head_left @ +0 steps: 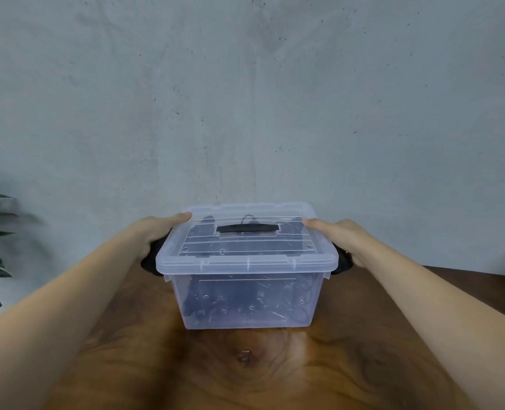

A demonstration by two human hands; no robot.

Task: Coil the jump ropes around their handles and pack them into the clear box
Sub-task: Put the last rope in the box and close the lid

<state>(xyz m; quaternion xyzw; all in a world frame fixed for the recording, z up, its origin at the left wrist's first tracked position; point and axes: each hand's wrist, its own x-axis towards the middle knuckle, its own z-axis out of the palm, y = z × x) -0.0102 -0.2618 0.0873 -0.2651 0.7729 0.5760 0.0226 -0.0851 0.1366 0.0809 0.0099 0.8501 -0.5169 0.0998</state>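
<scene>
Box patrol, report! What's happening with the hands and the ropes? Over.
Left hand and right hand grip clear plastic box sides. Dark jump ropes inside, clear lid on. Nothing blocking.

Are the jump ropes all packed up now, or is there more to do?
Nearly finished. Done: dark jump ropes lie inside the clear box, and the lid sits on top. In hand: the left hand and right hand grip the box's sides at the black latches, thumbs on the lid. Still to do: maybe snapping the latches; whether they are locked cannot be told.
</scene>
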